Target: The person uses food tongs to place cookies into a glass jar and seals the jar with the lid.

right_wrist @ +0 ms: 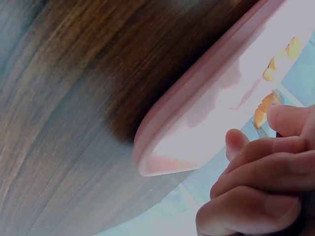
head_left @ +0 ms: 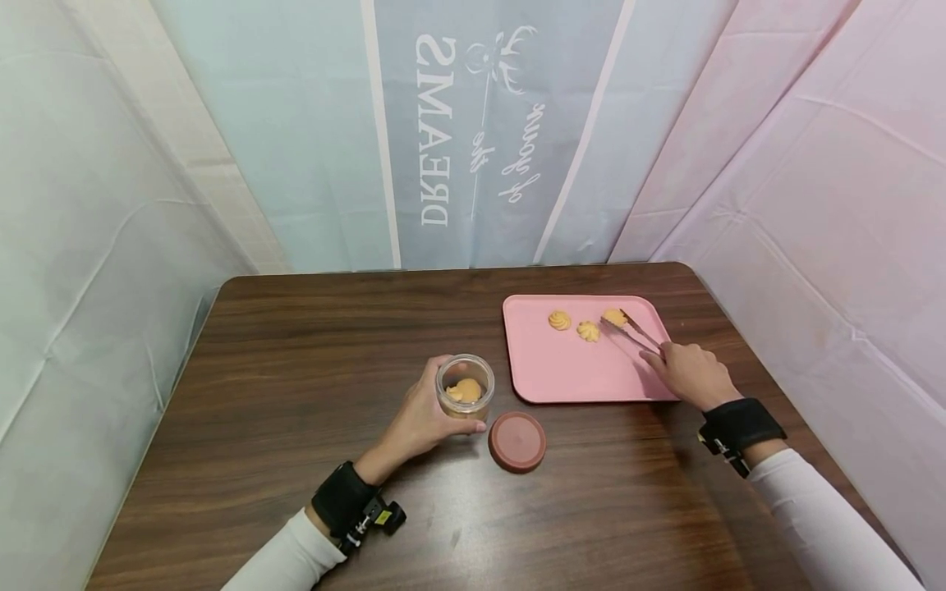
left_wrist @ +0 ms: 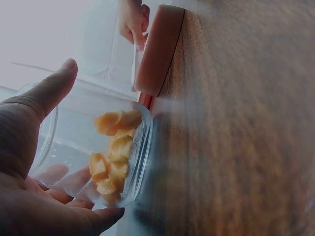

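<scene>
Both hands are busy on the brown table point(head_left: 296, 492). Closest in, the left hand point(head_left: 417, 419) curls around a clear glass jar point(head_left: 465, 387) with a few yellow cookies inside, thumb on one side and fingers on the other. Just beside the jar lies its round brown lid point(head_left: 517, 442). Farther off, the right hand point(head_left: 691, 373) pinches metal tongs point(head_left: 628, 330), whose tips touch a swirly cookie point(head_left: 613, 316) on the pink tray point(head_left: 562, 377). Two more cookies sit near it.
</scene>
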Demonstrator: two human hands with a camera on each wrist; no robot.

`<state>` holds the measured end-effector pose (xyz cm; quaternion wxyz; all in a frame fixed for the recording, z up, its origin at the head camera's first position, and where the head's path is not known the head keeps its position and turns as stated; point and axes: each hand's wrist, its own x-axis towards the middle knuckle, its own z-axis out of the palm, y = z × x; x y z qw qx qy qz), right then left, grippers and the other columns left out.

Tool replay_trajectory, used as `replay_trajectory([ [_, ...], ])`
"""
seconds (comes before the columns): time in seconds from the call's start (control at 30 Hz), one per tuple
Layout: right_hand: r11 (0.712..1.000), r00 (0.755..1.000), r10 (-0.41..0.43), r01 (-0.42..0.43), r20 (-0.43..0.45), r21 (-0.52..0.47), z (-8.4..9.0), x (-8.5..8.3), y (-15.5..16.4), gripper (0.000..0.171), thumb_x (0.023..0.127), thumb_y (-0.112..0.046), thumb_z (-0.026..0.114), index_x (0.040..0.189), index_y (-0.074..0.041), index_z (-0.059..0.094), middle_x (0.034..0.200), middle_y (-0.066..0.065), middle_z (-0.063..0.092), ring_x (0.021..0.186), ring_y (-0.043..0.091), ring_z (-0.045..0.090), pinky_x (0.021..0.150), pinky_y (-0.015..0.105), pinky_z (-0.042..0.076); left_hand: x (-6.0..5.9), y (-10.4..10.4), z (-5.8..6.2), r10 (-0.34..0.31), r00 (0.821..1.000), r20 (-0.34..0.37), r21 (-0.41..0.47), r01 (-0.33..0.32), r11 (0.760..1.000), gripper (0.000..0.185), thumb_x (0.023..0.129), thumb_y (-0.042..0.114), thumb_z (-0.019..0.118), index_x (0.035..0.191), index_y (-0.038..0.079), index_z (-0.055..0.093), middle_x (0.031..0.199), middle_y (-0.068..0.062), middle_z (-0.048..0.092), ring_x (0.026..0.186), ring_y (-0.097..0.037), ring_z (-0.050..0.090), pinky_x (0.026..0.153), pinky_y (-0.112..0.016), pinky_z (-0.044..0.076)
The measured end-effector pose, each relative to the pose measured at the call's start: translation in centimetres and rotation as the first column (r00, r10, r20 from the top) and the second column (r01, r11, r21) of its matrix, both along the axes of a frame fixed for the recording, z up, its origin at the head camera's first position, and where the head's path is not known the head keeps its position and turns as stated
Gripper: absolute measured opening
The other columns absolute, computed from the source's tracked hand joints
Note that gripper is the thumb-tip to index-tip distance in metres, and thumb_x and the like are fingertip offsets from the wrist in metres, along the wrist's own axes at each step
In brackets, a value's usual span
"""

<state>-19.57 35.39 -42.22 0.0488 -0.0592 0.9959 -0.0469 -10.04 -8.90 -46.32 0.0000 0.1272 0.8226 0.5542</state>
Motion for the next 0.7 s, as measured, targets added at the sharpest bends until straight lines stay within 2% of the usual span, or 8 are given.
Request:
replay_trajectory([
  [0.2,1.0,1.0,-0.003,0.003,0.004,0.014,0.2,0.2,-0.2,0.05,0.11,-0.041,0.052,0.095,0.006,0.062,0.071,0.018,0.059,0.062,0.034,0.058,0.05,0.047,0.045,0.0,0.0,0.1,0.002,1.0,-0.013,-0.011,-0.002,1.0,0.102,0.067,0.026,0.104,0.148,0.011,0.043,0.143,-0.009,0.064,0.131,-0.034,0.061,0.106,-0.055,0.046],
  [0.7,0.998,0.996,0.061,-0.061,-0.066,-0.002,1.4,1.2,-2.1,0.045,0.11,-0.041,0.055,0.088,-0.002,0.062,0.064,0.008,0.053,0.056,0.027,0.053,0.048,0.041,0.041,-0.1,0.1,-0.1,0.018,1.0,-0.013,-0.009,-0.018,1.0,0.103,0.065,0.024,0.104,0.147,0.01,0.044,0.141,-0.009,0.065,0.13,-0.034,0.061,0.107,-0.056,0.045],
])
